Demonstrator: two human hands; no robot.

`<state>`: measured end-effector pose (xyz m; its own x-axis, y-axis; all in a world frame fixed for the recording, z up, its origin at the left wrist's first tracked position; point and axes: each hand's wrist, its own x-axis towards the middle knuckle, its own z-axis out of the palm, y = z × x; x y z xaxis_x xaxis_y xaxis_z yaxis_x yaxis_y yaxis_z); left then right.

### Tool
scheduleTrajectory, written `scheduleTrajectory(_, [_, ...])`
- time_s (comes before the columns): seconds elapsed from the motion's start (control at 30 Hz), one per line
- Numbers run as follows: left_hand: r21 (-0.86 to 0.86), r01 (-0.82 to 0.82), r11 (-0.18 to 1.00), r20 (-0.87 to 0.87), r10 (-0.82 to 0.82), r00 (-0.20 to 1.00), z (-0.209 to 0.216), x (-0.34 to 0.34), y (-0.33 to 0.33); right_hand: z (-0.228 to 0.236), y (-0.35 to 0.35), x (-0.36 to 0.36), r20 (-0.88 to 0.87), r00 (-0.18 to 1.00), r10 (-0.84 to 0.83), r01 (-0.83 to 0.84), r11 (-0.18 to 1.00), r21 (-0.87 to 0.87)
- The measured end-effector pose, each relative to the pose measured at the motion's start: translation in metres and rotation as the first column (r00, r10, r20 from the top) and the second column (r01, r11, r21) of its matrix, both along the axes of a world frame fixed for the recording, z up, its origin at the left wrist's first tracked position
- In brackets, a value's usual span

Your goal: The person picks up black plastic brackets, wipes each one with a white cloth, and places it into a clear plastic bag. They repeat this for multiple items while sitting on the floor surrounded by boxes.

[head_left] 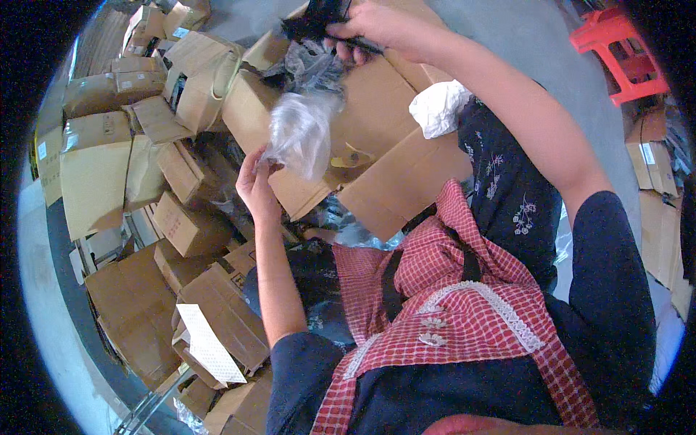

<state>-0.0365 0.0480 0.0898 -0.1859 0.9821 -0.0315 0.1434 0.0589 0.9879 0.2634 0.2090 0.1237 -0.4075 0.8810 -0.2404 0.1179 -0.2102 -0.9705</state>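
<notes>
My left hand point(257, 181) pinches the lower edge of a crumpled clear plastic bag point(303, 134) with its fingertips, over an open cardboard box point(384, 94). Farther away, at the top of the view, my right hand point(370, 30) is closed on a black item point(313, 20) whose kind I cannot make out. The black item sits above the box's far side. Greyish crumpled plastic point(312, 64) hangs between the clear bag and the black item. A white crumpled bundle point(439, 109) lies by the box's right side, next to my leg.
Many cardboard boxes point(98, 170) are piled along the left. A white perforated sheet point(209, 344) rests on the boxes at lower left. At upper right stands a red plastic stool point(622, 54), with more cardboard point(650, 163) below it. My red checked apron point(442, 304) covers my lap.
</notes>
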Motion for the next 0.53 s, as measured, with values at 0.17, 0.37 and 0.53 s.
scheduleTrajectory(0.17, [0.129, -0.090, 0.988, 0.311, 0.046, 0.949, -0.007, -0.011, 0.013, 0.029, -0.047, -0.020, -0.195, 0.969, 0.151, -0.167, 0.983, -0.070])
scheduleTrajectory(0.37, [0.294, 0.001, 0.956, 0.333, -0.104, 0.937, 0.014, -0.007, 0.017, 0.025, -0.050, -0.026, -0.270, 0.929, 0.254, -0.301, 0.942, -0.150])
scheduleTrajectory(0.53, [0.292, -0.066, 0.954, 0.375, -0.051, 0.925, 0.018, -0.017, 0.013, 0.026, -0.060, -0.038, -0.304, 0.881, 0.363, -0.439, 0.867, -0.237])
